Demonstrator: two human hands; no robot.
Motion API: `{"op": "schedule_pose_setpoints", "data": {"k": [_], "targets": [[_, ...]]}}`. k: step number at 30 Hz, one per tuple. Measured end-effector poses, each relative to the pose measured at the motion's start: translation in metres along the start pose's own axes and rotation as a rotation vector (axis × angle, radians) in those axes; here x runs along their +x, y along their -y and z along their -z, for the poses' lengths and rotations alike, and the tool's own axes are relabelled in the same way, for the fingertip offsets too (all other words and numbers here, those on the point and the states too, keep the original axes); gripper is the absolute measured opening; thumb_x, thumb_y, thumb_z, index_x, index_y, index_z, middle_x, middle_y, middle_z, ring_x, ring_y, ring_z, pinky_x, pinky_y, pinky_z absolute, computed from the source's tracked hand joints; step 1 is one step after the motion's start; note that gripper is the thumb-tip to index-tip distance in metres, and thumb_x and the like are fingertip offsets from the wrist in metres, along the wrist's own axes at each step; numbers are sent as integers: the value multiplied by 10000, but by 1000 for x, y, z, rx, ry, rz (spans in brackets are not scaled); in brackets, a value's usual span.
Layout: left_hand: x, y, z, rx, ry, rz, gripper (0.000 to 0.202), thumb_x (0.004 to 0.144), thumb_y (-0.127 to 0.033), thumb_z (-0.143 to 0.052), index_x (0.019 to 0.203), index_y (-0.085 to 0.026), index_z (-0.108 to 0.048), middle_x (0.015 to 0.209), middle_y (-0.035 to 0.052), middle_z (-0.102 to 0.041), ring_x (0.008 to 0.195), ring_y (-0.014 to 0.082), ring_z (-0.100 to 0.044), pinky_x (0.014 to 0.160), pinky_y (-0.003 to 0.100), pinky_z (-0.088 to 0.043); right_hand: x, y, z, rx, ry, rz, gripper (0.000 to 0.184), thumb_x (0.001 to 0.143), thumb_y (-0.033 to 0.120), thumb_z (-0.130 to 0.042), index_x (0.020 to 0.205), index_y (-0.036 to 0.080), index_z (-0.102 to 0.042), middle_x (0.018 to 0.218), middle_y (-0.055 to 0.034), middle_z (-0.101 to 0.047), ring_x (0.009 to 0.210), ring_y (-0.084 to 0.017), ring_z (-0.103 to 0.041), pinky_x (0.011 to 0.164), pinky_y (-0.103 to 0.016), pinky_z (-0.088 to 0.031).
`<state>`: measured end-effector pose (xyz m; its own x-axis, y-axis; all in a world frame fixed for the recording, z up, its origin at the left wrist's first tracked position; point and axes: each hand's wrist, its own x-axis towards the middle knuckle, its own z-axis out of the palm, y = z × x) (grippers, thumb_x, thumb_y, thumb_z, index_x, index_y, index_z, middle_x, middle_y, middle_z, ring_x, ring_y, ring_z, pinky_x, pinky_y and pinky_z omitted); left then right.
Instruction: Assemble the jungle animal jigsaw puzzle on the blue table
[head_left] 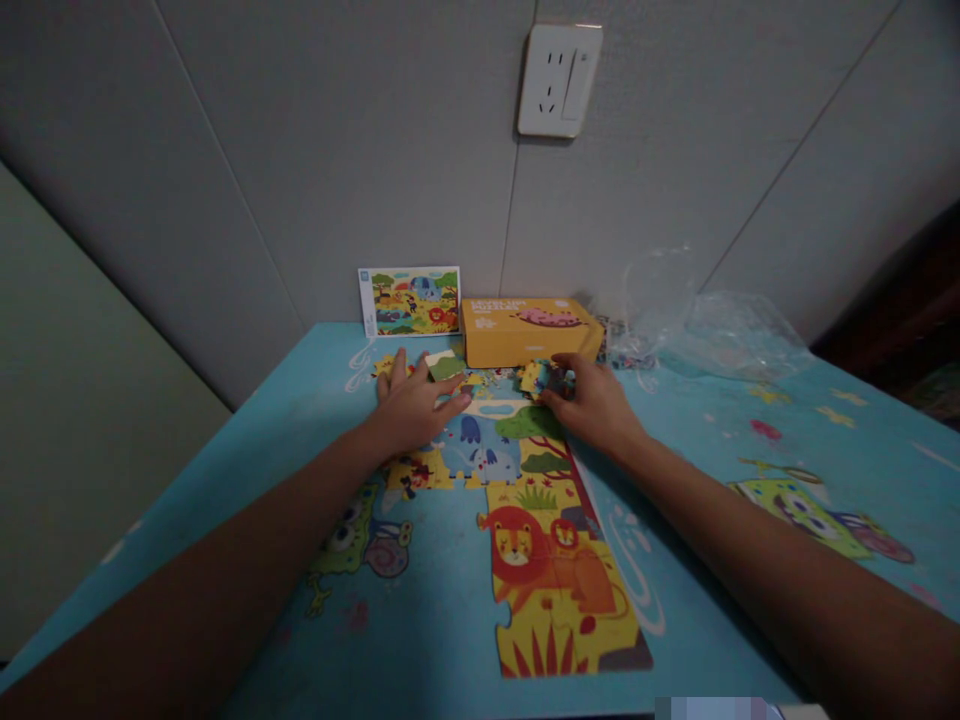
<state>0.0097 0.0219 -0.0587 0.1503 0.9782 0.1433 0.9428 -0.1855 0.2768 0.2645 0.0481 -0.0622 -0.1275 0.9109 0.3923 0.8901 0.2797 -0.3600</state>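
My left hand (412, 408) is over the far left part of the puzzle, its fingers spread apart. A puzzle piece with a green patch (445, 366) shows just beyond its fingers; whether they touch it I cannot tell. My right hand (598, 402) has thumb and fingers closed around a puzzle piece (559, 381) near the box. More yellow loose pieces (534, 378) lie against it. Between the hands and toward me stretches the partly joined puzzle (551, 560), showing lions, blue elephants and a green tree. Its joined pieces form a column on the right and a row at the far side.
A yellow puzzle box (495, 340) stands by the wall, beside an upright picture card (412, 303). Clear plastic wrapping (735, 335) lies at the far right. A blue cartoon-print cloth (697, 480) covers the table. A socket plate (560, 80) is on the wall.
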Motion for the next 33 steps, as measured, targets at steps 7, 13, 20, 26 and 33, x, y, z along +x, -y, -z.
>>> {"op": "schedule_pose_setpoints", "data": {"k": [7, 13, 20, 26, 33], "targets": [[-1, -4, 3, 0, -10, 62, 518, 899, -614, -459, 1340, -373, -584, 1618, 119, -226, 1467, 509, -9, 1044, 763, -176, 1, 0, 3, -30, -29, 18, 425, 793, 316, -632, 1177, 134, -638, 1063, -182, -708, 1042, -373, -600, 872, -529, -476], [-2, -1, -2, 37, -14, 10, 551, 892, -622, -474, 1367, -356, -560, 1609, 128, -251, 1466, 502, -64, 1063, 735, -174, 1, 1, 6, -49, -31, 0, 425, 805, 381, -660, 1154, 137, -661, 1035, -177, -715, 1045, -372, -599, 855, -514, -481], [-2, 0, -5, 59, -12, -16, 564, 901, -607, -479, 1395, -341, -531, 1605, 143, -254, 1465, 503, -63, 1078, 709, -185, 1, 6, 15, -101, -70, -4, 418, 778, 382, -693, 1117, 138, -700, 1032, -180, -722, 1007, -367, -618, 839, -501, -480], [-4, 1, -3, 40, -48, -190, 533, 906, -531, -539, 1385, -297, -545, 1561, 132, -361, 1466, 468, -133, 1085, 723, -174, 1, 9, 20, 3, -110, 54, 250, 823, 267, -596, 998, 151, -732, 909, -121, -746, 854, -288, -656, 786, -417, -485], [-3, -7, -6, -140, -217, -497, 847, 756, -545, -745, 1441, -152, -440, 1393, 213, -535, 1381, 381, -380, 1107, 600, -314, -16, 32, 20, 394, -106, 259, 268, 893, 331, -564, 1021, 224, -774, 896, -69, -764, 779, -213, -672, 748, -361, -512]]}}
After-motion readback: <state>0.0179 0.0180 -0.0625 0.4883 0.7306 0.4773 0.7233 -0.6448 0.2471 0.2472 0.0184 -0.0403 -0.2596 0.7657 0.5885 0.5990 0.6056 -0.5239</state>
